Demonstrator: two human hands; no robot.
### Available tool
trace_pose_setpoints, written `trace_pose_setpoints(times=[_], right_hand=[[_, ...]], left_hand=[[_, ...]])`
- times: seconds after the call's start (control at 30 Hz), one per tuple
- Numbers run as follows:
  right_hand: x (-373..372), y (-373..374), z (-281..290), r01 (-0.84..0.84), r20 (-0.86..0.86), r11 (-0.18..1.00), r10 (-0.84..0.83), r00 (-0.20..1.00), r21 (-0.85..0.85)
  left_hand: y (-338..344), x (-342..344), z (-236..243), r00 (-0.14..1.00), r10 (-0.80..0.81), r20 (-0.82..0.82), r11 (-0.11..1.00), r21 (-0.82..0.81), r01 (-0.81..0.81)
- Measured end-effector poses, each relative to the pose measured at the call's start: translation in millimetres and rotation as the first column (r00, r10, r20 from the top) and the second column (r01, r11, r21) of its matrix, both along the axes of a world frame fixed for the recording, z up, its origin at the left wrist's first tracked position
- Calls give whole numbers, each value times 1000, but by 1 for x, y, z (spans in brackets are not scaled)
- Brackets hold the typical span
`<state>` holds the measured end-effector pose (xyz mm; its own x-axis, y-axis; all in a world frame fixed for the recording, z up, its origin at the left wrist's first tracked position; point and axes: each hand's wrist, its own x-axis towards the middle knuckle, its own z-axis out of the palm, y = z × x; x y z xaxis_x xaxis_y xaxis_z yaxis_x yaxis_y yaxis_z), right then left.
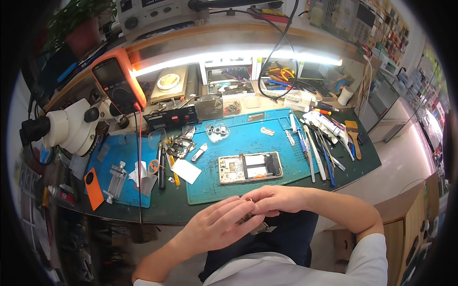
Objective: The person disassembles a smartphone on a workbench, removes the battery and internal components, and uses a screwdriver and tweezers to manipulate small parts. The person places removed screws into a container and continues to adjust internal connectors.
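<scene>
Just off the bench's near edge, my two hands meet over my lap. My left hand (217, 224) is closed round a small brownish part (260, 228), mostly hidden by the fingers; its kind I cannot make out. The fingertips of my right hand (279, 198) are pinched against the same part from above. Beyond them an opened phone frame (250, 168), with its inner side up, lies on the blue work mat (205, 190).
Left of the phone are a white card (186, 170), an orange phone back (94, 188) and a metal clamp (116, 182). Tweezers and a brush (353, 136) lie on the right. An orange multimeter (114, 81) and white microscope (71, 126) stand at the back left.
</scene>
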<state>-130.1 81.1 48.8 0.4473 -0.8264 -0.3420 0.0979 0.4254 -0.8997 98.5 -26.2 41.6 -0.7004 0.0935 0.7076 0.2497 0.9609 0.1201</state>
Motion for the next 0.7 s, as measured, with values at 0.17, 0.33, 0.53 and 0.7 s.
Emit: trace_pose_setpoints(times=[0.17, 0.33, 0.53, 0.7], right_hand=[[-4, 5, 3, -15, -32, 999, 16, 999, 31], [-40, 23, 10, 235, -118, 945, -266, 957, -228], [-69, 34, 2, 466, -245, 746, -621, 744, -476], [-75, 31, -13, 542, -199, 618, -744, 638, -570]], left_hand=[[-6, 17, 11, 990, -14, 137, 996, 89, 2], [-48, 38, 0, 930, 212, 301, 916, 271, -296], [-93, 12, 0, 898, 167, 407, 898, 314, -309], [-97, -16, 4, 863, 131, 488, 924, 257, -285]])
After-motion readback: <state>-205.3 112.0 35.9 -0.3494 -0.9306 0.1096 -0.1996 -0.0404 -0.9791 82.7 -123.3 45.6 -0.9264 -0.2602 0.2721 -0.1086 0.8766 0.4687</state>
